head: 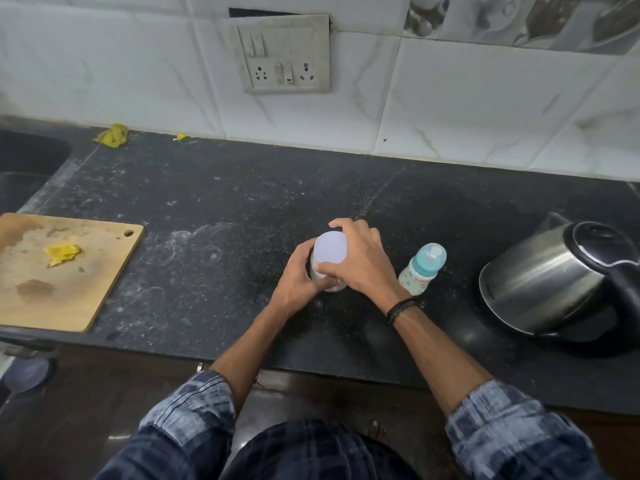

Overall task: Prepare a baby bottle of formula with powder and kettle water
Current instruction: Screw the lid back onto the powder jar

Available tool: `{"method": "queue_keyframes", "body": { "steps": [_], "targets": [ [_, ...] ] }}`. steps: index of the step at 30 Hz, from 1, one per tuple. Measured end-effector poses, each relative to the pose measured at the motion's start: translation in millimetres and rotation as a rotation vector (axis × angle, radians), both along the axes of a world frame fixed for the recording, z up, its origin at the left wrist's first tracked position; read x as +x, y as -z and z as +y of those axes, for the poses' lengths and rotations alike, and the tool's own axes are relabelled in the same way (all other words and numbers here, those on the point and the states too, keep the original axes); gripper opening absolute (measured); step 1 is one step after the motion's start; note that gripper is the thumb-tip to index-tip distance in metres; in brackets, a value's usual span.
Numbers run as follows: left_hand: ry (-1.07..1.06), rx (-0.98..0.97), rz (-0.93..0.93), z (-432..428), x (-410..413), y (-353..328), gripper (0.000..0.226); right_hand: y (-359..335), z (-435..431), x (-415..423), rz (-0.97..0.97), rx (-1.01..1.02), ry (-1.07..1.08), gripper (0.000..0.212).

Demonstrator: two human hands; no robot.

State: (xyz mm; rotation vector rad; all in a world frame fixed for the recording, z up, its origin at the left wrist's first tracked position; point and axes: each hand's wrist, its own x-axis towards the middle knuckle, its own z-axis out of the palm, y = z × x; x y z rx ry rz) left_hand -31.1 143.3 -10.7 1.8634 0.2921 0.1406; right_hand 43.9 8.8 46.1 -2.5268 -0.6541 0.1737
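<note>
A white powder tin [330, 252] with a pale lid stands on the black counter [242, 202] at the middle. My left hand [302, 271] grips the tin's body from the left. My right hand [360, 258] curls over the lid's rim from the right. A baby bottle [423, 268] with a teal collar and a teat stands just right of my right hand, apart from it. Further right, a steel kettle [550, 282] with a black lid and handle sits on its base.
A wooden cutting board [62, 271] with a yellow scrap [62, 253] lies at the left front edge. A dark sink [27, 161] is at the far left. A yellow cloth [112, 135] lies by the tiled wall. A socket panel [284, 55] is on the wall.
</note>
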Motion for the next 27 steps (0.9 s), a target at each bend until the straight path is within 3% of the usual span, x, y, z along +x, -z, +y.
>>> {"method": "queue_keyframes", "body": {
  "steps": [6, 18, 27],
  "targets": [
    [0.011, -0.026, 0.006, 0.6, 0.2, 0.7, 0.086, -9.3, -6.2, -0.5, 0.043, -0.038, 0.012, 0.092],
    [0.049, 0.014, 0.001, 4.7, 2.5, 1.6, 0.086, -23.8, -15.5, -10.3, 0.081, -0.095, 0.053, 0.08],
    [0.06, 0.043, 0.008, 7.8, 5.7, 2.9, 0.084, -30.2, -18.3, -6.4, 0.035, -0.092, -0.042, 0.068]
  ]
}}
